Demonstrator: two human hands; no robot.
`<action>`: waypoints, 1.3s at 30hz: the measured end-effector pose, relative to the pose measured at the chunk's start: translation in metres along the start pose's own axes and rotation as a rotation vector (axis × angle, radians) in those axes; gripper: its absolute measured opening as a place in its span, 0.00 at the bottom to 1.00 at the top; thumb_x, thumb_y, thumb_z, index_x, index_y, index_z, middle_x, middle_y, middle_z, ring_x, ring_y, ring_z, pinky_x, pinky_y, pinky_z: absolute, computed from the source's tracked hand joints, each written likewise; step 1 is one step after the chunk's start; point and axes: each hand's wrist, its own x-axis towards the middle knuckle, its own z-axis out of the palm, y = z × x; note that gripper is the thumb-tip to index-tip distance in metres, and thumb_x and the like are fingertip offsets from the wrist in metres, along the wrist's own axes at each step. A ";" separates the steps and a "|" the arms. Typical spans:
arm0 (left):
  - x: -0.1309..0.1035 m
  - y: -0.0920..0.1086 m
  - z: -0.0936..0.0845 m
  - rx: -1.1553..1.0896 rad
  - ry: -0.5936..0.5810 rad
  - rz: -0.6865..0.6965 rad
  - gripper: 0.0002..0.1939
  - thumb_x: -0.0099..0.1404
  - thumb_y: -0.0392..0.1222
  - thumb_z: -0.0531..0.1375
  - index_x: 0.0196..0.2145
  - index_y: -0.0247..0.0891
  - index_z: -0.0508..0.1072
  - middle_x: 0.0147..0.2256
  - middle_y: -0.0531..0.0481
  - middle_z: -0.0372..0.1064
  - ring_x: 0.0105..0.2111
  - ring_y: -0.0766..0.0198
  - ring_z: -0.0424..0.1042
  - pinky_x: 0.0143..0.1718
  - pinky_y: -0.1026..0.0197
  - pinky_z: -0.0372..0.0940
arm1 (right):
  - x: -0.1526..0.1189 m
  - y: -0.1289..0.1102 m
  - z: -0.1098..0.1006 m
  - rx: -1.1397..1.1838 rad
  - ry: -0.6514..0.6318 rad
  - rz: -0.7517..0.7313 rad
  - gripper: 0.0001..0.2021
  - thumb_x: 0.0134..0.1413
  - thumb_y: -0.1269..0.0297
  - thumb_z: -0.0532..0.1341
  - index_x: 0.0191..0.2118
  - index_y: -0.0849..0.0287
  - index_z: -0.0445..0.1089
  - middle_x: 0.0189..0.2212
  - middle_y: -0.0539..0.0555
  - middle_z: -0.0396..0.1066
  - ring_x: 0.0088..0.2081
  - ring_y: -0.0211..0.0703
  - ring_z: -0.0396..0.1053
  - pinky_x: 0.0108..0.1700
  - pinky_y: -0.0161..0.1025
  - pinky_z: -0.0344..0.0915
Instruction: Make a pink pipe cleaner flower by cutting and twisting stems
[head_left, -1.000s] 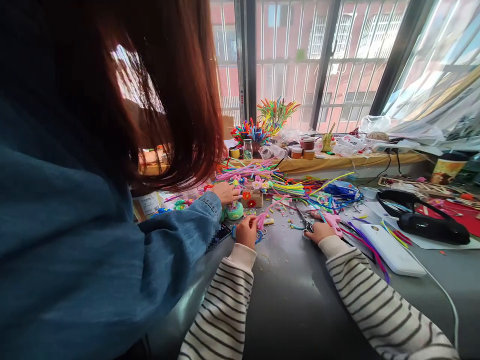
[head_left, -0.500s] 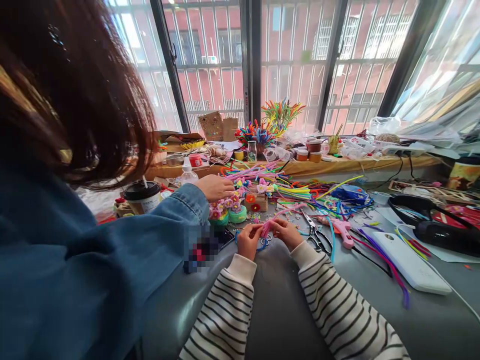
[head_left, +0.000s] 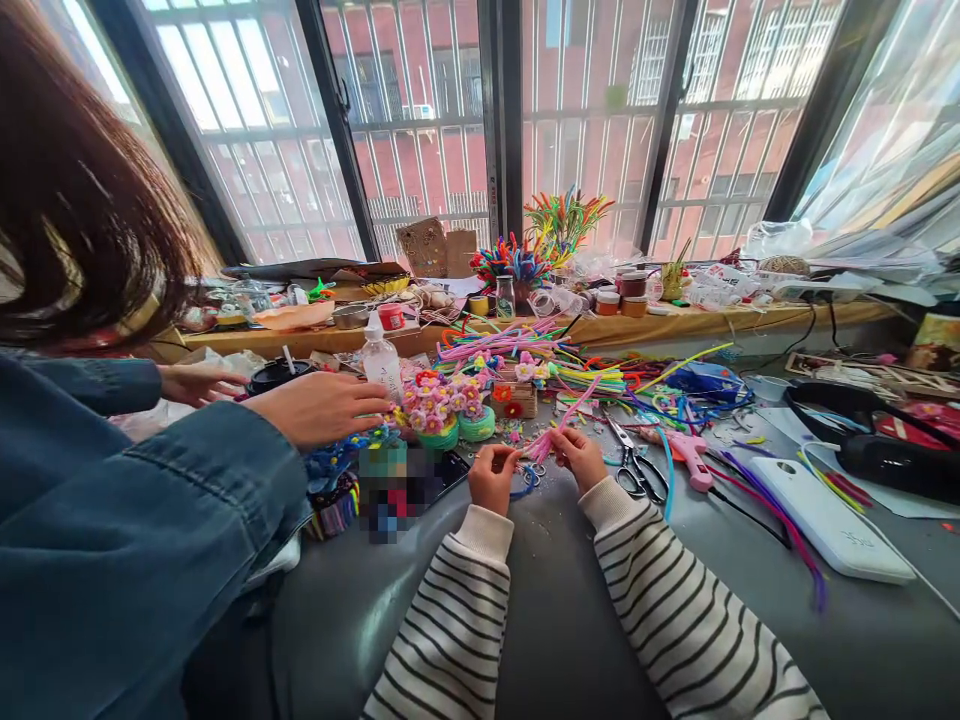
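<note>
Over the grey table (head_left: 555, 600), my left hand (head_left: 493, 478) and my right hand (head_left: 577, 458) are close together. Pink pipe cleaners (head_left: 541, 445) run between them. My left fingers pinch one end, and my right fingers grip the bunch, with a strand sticking up to the right. Below my left hand lies a blue pipe cleaner loop (head_left: 525, 485). Black-handled scissors (head_left: 636, 465) rest to the right of my right hand. Pink pipe-cleaner flowers (head_left: 435, 400) on green bases stand beyond my left hand.
At the left, a person's hand (head_left: 319, 408) and blue sleeve reach over the table near a clear bottle (head_left: 381, 365). On the right are a pink glue gun (head_left: 691, 460), a white power bank (head_left: 832, 520) and black headphones (head_left: 877, 440). A cluttered sill (head_left: 420, 330) runs behind.
The person at the left has drawn back leftward, showing blue flowers and the bottle. My hands have moved slightly apart, with the pink pipe cleaners still between them.
</note>
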 end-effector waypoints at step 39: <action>-0.013 0.004 0.020 0.342 -0.267 0.247 0.11 0.57 0.37 0.42 0.33 0.34 0.61 0.26 0.47 0.64 0.28 0.65 0.63 0.29 0.62 0.59 | -0.014 -0.016 0.012 -0.290 -0.131 -0.181 0.10 0.35 0.57 0.58 0.23 0.58 0.67 0.20 0.50 0.63 0.19 0.32 0.54 0.20 0.31 0.52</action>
